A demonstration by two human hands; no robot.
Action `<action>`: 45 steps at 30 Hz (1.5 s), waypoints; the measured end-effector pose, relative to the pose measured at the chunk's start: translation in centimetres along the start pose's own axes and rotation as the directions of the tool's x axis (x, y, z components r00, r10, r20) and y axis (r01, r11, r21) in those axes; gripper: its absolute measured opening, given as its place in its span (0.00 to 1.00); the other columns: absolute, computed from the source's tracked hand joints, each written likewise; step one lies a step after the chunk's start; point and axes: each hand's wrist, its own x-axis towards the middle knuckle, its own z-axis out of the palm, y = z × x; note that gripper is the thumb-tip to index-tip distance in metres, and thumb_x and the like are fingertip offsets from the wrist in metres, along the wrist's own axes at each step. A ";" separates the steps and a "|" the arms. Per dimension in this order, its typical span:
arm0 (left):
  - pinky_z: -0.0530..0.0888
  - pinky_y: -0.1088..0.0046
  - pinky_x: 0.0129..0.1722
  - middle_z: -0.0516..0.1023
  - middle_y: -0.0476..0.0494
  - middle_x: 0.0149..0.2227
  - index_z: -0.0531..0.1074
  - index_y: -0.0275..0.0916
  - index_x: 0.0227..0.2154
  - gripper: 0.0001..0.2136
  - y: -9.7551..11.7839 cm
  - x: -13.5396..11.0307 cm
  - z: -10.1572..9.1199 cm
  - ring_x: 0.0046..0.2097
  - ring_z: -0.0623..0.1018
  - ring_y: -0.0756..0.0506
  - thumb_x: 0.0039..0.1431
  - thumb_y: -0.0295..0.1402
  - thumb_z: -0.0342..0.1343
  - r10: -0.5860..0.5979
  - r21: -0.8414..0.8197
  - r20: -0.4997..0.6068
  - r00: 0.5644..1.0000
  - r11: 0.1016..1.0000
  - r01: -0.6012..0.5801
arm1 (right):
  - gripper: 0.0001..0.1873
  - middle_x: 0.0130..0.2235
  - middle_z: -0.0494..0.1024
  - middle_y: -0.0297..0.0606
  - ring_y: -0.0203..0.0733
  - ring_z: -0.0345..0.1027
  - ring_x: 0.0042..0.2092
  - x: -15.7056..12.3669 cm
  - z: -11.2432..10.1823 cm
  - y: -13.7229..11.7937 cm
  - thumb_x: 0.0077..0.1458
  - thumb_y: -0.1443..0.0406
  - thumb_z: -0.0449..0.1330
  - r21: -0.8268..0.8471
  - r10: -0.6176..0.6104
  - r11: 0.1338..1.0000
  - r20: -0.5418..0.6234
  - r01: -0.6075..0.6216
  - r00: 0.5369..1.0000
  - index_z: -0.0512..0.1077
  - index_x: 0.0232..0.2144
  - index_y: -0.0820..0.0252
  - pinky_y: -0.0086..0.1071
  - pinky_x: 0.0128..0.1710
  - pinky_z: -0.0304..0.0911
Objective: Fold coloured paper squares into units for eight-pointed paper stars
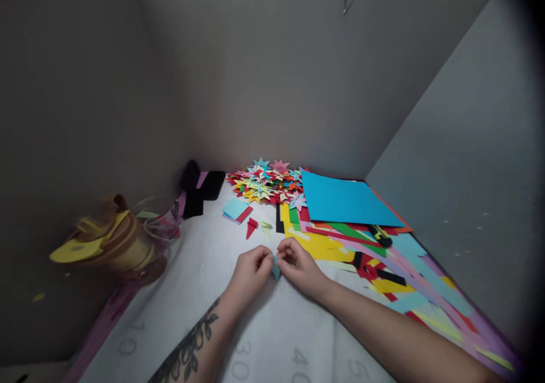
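My left hand and my right hand meet over the white mat, both pinching a small light-blue folded paper piece between the fingertips. Just beyond the hands lie a red folded piece and a pale green one. A small stack of light-blue and red paper squares sits further back on the left. A heap of multicoloured paper stars lies against the back wall.
A large blue sheet tops layered coloured sheets and strips running down the right side, with a yellow-black cutter on them. A black object sits back left. A brown and yellow object stands at the left edge.
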 end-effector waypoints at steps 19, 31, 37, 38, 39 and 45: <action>0.61 0.78 0.24 0.67 0.52 0.19 0.68 0.36 0.19 0.04 -0.8 1.2 -0.4 0.24 0.65 0.52 0.45 0.30 0.53 -0.011 -0.407 -0.099 0.995 0.913 -0.030 | 0.05 0.30 0.65 0.31 0.35 0.61 0.31 -0.6 0.6 -1.9 0.51 0.69 0.54 -0.296 -0.140 0.948 -0.067 0.114 0.988 0.61 0.33 0.57 0.29 0.32 0.59; 0.58 0.79 0.21 0.61 0.56 0.18 0.63 0.39 0.22 0.07 -3.4 3.1 -2.9 0.21 0.61 0.53 0.49 0.36 0.49 -0.188 -0.417 -0.333 0.924 0.908 0.035 | 0.05 0.30 0.71 0.32 0.35 0.63 0.32 11.7 -3.1 -2.9 0.49 0.70 0.53 -0.592 -0.084 0.806 -0.069 0.027 0.994 0.66 0.32 0.60 0.27 0.32 0.56; 0.60 0.77 0.26 0.63 0.54 0.21 0.63 0.39 0.22 0.06 -3.6 3.0 -2.7 0.25 0.64 0.51 0.51 0.33 0.47 -0.134 -0.194 -0.334 0.933 0.978 0.071 | 0.08 0.26 0.73 0.32 0.35 0.63 0.29 15.4 -2.5 0.0 0.44 0.74 0.56 -0.684 0.066 0.727 -0.033 -0.070 0.997 0.70 0.30 0.63 0.25 0.29 0.55; 0.60 0.77 0.27 0.63 0.54 0.20 0.63 0.39 0.21 0.06 -3.6 2.9 -2.6 0.25 0.65 0.51 0.51 0.33 0.48 -0.113 -0.147 -0.317 0.942 0.987 0.069 | 0.09 0.27 0.73 0.32 0.35 0.64 0.29 15.4 -2.3 0.4 0.45 0.74 0.56 -0.696 0.073 0.714 -0.041 -0.081 0.996 0.70 0.31 0.63 0.25 0.29 0.55; 0.59 0.76 0.27 0.64 0.53 0.20 0.63 0.39 0.20 0.07 -3.5 2.8 -2.5 0.25 0.65 0.50 0.51 0.32 0.48 -0.092 -0.102 -0.295 0.951 0.993 0.064 | 0.09 0.28 0.73 0.32 0.35 0.64 0.30 15.3 -2.0 0.8 0.46 0.73 0.56 -0.708 0.074 0.700 -0.051 -0.089 0.996 0.70 0.32 0.63 0.25 0.30 0.55; 0.56 0.73 0.28 0.73 0.47 0.25 0.69 0.40 0.24 0.06 -2.2 1.6 -2.0 0.28 0.70 0.47 0.54 0.30 0.48 0.021 0.333 -0.133 0.991 0.943 0.024 | 0.09 0.30 0.73 0.33 0.36 0.65 0.31 14.1 -0.6 1.7 0.50 0.71 0.55 -0.781 0.047 0.616 -0.095 -0.103 0.994 0.68 0.36 0.61 0.25 0.30 0.54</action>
